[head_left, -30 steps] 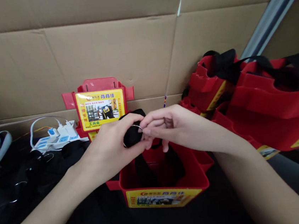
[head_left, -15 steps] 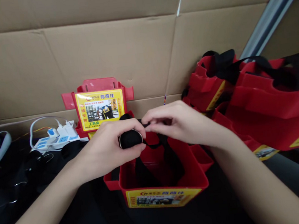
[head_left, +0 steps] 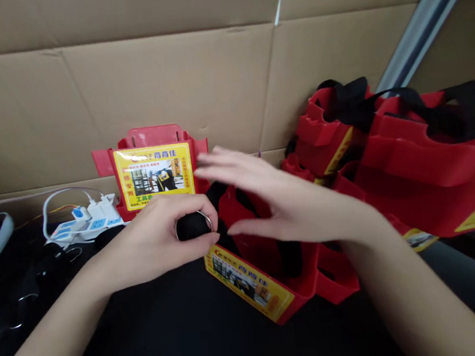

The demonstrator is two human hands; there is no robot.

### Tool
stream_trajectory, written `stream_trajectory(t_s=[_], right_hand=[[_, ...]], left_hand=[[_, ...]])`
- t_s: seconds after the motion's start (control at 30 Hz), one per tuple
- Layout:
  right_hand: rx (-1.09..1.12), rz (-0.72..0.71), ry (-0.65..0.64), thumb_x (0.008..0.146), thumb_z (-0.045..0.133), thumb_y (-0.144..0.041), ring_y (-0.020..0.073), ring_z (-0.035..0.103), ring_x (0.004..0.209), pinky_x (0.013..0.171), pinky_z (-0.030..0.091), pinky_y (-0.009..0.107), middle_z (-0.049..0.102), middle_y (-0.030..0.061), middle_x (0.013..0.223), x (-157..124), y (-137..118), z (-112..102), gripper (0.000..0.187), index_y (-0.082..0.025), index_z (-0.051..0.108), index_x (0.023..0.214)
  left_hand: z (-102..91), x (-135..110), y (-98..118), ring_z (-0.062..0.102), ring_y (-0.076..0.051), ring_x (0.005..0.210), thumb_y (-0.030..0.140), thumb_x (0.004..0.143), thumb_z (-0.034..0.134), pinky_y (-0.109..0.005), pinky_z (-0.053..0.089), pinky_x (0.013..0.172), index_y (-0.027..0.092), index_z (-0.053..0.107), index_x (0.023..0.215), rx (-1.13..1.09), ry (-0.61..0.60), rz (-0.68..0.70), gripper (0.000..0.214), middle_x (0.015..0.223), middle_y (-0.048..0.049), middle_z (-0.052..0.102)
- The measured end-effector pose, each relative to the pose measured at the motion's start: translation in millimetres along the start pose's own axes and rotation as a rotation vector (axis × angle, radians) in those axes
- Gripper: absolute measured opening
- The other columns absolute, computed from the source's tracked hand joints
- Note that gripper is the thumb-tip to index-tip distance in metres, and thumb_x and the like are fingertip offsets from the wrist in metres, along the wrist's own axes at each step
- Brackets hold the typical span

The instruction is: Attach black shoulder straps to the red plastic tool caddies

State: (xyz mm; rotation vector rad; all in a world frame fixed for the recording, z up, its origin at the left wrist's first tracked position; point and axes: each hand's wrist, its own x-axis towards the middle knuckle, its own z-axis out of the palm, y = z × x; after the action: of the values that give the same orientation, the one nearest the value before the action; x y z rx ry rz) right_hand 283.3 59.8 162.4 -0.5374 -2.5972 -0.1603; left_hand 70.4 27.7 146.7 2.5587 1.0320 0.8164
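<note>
Soft, even indoor light; the edges bend wide-angle, and the right hand (head_left: 274, 205) smears with motion blur.

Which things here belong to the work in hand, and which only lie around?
In hand: left hand, shut on black fabric strap with metal ring; open right hand; tilted red plastic box with yellow label.
Lying about: upright red labelled box; white power strip; heap of red boxes with black straps.

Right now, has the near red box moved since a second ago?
Yes. The red box has turned: its yellow label, square to the camera before, now slants, and its body lies further right of the upright box at the cardboard wall.
</note>
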Motion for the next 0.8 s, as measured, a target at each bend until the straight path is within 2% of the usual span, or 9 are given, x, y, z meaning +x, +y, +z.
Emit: stream_trajectory(t_s=[0.07, 0.13, 0.27, 0.33, 0.4, 0.5, 0.63, 0.73, 0.8], right_hand=[[0.025, -0.033, 0.022, 0.085, 0.053, -0.024, 0.0184, 0.05, 0.113, 0.104, 0.03, 0.038, 0.058, 0.0007, 0.121, 6.1, -8.9, 4.9, 0.032, -0.023, 0.054, 0.117], [0.013, 0.065, 0.106, 0.088, 0.048, -0.025, 0.0163, 0.059, 0.093, 0.094, 0.039, 0.033, 0.066, 0.0011, 0.099, 4.8, -1.9, 2.4, 0.017, -0.02, 0.062, 0.097], [-0.283, 0.546, 0.334, 0.084, 0.051, -0.029, 0.022, 0.06, 0.079, 0.073, 0.043, 0.035, 0.067, 0.0096, 0.087, -17.5, 42.1, -20.4, 0.018, -0.016, 0.064, 0.086], [-0.434, 0.851, 0.311, 0.081, 0.052, -0.028, 0.0251, 0.058, 0.075, 0.068, 0.04, 0.037, 0.066, 0.0147, 0.083, -31.6, 62.3, -33.2, 0.019, -0.014, 0.065, 0.084], [-0.434, 0.992, 0.256, 0.079, 0.053, -0.026, 0.0241, 0.058, 0.074, 0.067, 0.04, 0.036, 0.066, 0.0152, 0.081, -40.9, 71.6, -41.2, 0.017, -0.015, 0.065, 0.081], [-0.258, 0.905, 0.13, 0.078, 0.057, -0.026, 0.0204, 0.059, 0.073, 0.067, 0.042, 0.033, 0.067, 0.0101, 0.081, -40.0, 62.3, -41.4, 0.013, -0.018, 0.066, 0.082], [-0.188, 0.616, 0.076, 0.078, 0.059, -0.03, 0.0214, 0.06, 0.08, 0.072, 0.046, 0.035, 0.065, 0.0073, 0.093, -27.8, 29.8, -31.3, 0.025, -0.021, 0.065, 0.1], [-0.079, 0.322, -0.103, 0.076, 0.061, -0.027, 0.0227, 0.057, 0.1, 0.084, 0.046, 0.035, 0.057, 0.0035, 0.116, -28.6, 15.3, -26.0, 0.032, -0.029, 0.063, 0.108], [-0.034, 0.229, -0.226, 0.073, 0.06, -0.017, 0.0237, 0.049, 0.116, 0.091, 0.043, 0.035, 0.048, 0.0004, 0.13, -31.6, 13.7, -22.3, 0.041, -0.033, 0.061, 0.111]], left_hand=[[2.6, -0.3, 0.3, 0.057, -0.011, 0.078, 0.021, 0.08, 0.057, -0.021, 0.043, 0.072, 0.019, 0.058, 0.079, -0.004, -0.009, 0.026, 0.003, 0.082, 0.0039, 0.064], [2.7, -1.0, 0.4, 0.057, -0.011, 0.078, 0.021, 0.08, 0.056, -0.021, 0.043, 0.072, 0.019, 0.058, 0.081, -0.015, -0.02, 0.042, 0.003, 0.083, 0.0035, 0.063], [-2.6, -1.8, -2.0, 0.053, -0.008, 0.069, 0.02, 0.08, 0.055, -0.018, 0.041, 0.062, 0.018, 0.055, 0.078, -0.026, -0.006, 0.027, 0.003, 0.075, 0.0039, 0.059], [-2.3, -0.4, -5.0, 0.051, -0.008, 0.065, 0.02, 0.08, 0.055, -0.018, 0.039, 0.059, 0.018, 0.054, 0.076, -0.016, -0.009, 0.013, 0.005, 0.072, 0.004, 0.057], [3.8, 2.9, -8.8, 0.052, -0.009, 0.066, 0.018, 0.08, 0.053, -0.019, 0.04, 0.059, 0.017, 0.054, 0.076, 0.02, 0.001, 0.011, 0.003, 0.073, 0.0033, 0.057], [21.5, 9.8, -15.1, 0.055, -0.011, 0.073, 0.016, 0.08, 0.052, -0.023, 0.042, 0.067, 0.017, 0.055, 0.083, 0.125, -0.002, 0.031, 0.005, 0.082, 0.0004, 0.06], [38.3, 13.4, -18.1, 0.059, -0.017, 0.079, 0.023, 0.088, 0.042, -0.029, 0.041, 0.07, 0.017, 0.058, 0.088, 0.306, -0.198, 0.041, 0.017, 0.087, -0.0037, 0.063], [33.5, 6.1, -12.6, 0.059, -0.017, 0.07, 0.027, 0.092, 0.035, -0.028, 0.038, 0.063, 0.017, 0.059, 0.08, 0.368, -0.316, -0.007, 0.029, 0.077, -0.004, 0.063], [25.2, -2.6, -6.3, 0.057, -0.015, 0.063, 0.027, 0.091, 0.036, -0.027, 0.036, 0.057, 0.018, 0.059, 0.075, 0.365, -0.376, -0.039, 0.03, 0.072, -0.0023, 0.062]])
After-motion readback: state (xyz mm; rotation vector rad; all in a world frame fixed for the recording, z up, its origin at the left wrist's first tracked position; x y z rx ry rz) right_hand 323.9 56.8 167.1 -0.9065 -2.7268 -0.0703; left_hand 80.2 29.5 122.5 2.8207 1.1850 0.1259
